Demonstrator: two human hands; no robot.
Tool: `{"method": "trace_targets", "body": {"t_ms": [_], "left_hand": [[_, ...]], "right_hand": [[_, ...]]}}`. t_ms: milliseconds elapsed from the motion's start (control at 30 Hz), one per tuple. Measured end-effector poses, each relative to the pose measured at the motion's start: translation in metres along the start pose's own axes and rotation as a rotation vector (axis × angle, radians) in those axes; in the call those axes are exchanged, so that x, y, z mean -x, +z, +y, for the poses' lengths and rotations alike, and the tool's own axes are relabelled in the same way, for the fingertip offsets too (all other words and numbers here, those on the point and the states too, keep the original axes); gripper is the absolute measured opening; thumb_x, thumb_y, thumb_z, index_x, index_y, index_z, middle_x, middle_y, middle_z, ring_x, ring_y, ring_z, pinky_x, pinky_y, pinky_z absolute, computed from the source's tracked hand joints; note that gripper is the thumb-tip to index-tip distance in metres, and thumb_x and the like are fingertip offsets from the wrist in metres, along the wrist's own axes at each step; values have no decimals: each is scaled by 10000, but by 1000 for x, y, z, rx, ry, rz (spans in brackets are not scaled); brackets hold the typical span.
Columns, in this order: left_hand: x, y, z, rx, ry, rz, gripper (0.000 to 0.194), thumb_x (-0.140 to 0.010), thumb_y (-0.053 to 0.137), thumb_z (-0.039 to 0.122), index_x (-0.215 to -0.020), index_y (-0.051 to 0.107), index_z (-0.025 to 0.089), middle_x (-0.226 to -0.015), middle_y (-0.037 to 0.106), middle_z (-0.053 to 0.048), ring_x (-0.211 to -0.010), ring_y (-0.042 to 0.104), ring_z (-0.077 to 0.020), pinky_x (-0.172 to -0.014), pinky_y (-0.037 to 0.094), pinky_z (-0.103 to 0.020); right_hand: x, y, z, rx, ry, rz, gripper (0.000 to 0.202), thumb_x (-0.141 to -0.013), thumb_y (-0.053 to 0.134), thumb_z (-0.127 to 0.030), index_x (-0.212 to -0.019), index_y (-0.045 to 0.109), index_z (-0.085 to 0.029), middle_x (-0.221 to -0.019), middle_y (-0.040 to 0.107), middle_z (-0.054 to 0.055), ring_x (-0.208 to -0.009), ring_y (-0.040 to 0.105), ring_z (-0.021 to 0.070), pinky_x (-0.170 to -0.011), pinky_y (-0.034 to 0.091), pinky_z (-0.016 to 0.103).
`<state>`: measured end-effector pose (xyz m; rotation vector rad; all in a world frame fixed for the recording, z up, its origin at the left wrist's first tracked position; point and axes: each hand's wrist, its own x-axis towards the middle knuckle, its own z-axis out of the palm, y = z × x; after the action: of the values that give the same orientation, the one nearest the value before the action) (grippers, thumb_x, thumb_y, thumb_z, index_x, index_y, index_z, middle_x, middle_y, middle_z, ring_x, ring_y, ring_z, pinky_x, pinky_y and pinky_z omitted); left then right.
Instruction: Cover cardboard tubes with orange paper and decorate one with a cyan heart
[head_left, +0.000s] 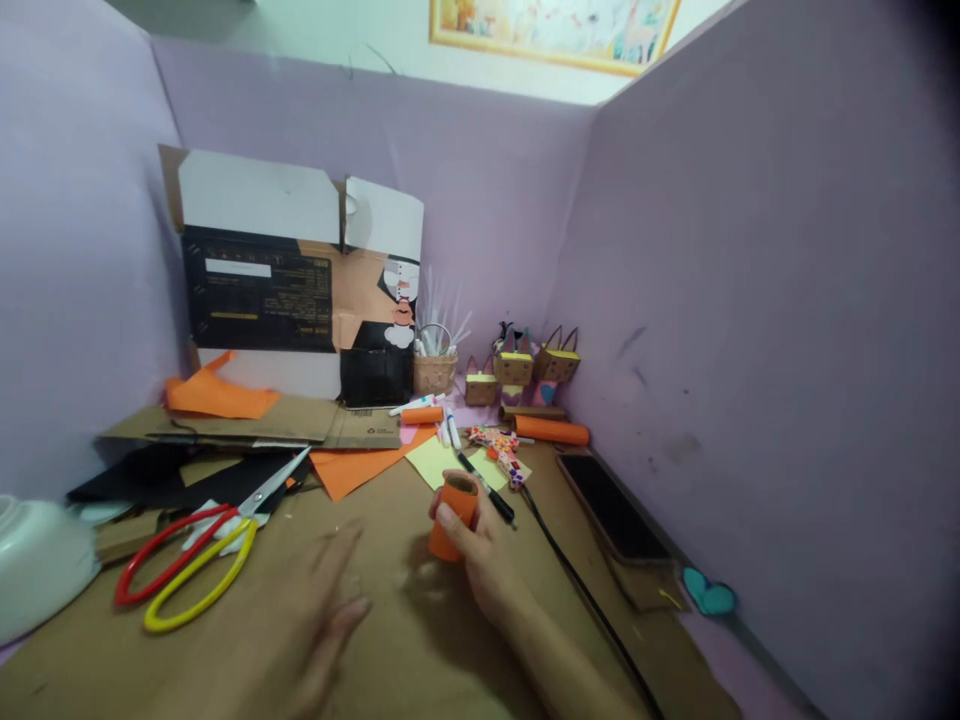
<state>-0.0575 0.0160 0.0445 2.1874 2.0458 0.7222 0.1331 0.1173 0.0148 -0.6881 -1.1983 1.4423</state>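
My right hand (484, 555) is closed around a short cardboard tube wrapped in orange paper (448, 540), held upright above the cardboard-covered table with its hollow top showing. My left hand (315, 605) is to the left of the tube, blurred by motion, its fingers apart and nothing in them. Left of that hand lie scissors (259, 495) with one red and one yellow handle, blades pointing away to the right. Just beyond the tube are pale yellow paper (427, 467) and a black pen (487, 487).
A glue gun (502, 450) with patterned covering trails a black cord (577, 575) toward me. A phone (615, 508) lies along the right wall. Behind stand box-headed figures (514, 368), a basket (435, 372) and an unfolded carton (262, 290). A white bowl (45, 565) is at left.
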Motion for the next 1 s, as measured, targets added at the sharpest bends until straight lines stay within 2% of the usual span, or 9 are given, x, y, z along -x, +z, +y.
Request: {"method": "trace_targets", "body": {"t_ms": [100,200,333,533,633,700,800,900,1000], "left_hand": [[-36,24,44,181,62,-86,543,-812,452,359,-1323,402,181,-1326,499,-135,-1173,502,-279,-936,432,-367],[-54,43,58,406,3,-157,519,-806,443,233,-1316,361,187,-1230,574,-131,-1051,586,-246,-858,469,-342],[-57,52,50,667,-51,-114,510,-786,449,153,-1290,373,186,-1131,622,-96,-977,608,-223,-815,475,-311],[-53,52,45,913,-68,-122,317,-801,533,227,-1109,560,159,-983,667,-62,-887,608,-220,-778,463,-287],[-54,54,44,1171,-89,-205,352,-753,635,295,-1067,571,149,-989,657,-68,-899,594,-217,-785,461,-290],[-55,54,42,1389,-138,-319,395,-739,656,340,-1062,554,137,-955,652,-84,-823,602,-201,-706,479,-289],[-55,52,41,1640,-240,-452,302,-787,597,352,-984,555,128,-840,645,-79,-660,596,-160,-566,466,-261],[-54,50,41,1736,-278,-478,229,-807,561,350,-859,560,127,-779,638,-75,-620,594,-151,-527,460,-244],[-53,50,41,1714,-314,-483,257,-806,546,379,-799,560,122,-696,631,-69,-546,567,-130,-470,443,-219]], "right_hand": [[6,1,-2,-69,3,-94,425,-762,622,-419,-1122,469,-250,-945,545,10,-871,517,161,-811,407,286],[9,2,-2,-107,-5,-184,392,-817,554,-429,-1160,453,-268,-1047,534,25,-985,505,182,-892,385,313],[7,5,-2,-10,-69,-211,362,-790,585,-380,-1123,536,-246,-1030,518,37,-984,502,196,-849,416,306],[2,8,-13,235,-154,-84,123,-673,664,-237,-781,706,-195,-785,571,22,-787,534,189,-729,435,288],[1,6,-15,227,-114,-27,203,-645,698,-278,-828,721,-193,-812,638,40,-802,569,214,-746,442,317],[-1,4,-14,128,-36,9,291,-691,663,-388,-893,715,-185,-888,672,66,-840,587,225,-780,441,340],[-4,0,-11,-6,88,101,406,-718,603,-517,-905,707,-171,-916,678,84,-844,587,216,-768,441,339],[-6,-4,-11,-65,99,126,395,-691,651,-491,-930,691,-179,-955,656,78,-865,578,207,-758,445,323],[-6,-6,-15,-46,44,35,328,-722,652,-434,-947,675,-196,-953,648,54,-817,582,174,-760,439,301]]}}
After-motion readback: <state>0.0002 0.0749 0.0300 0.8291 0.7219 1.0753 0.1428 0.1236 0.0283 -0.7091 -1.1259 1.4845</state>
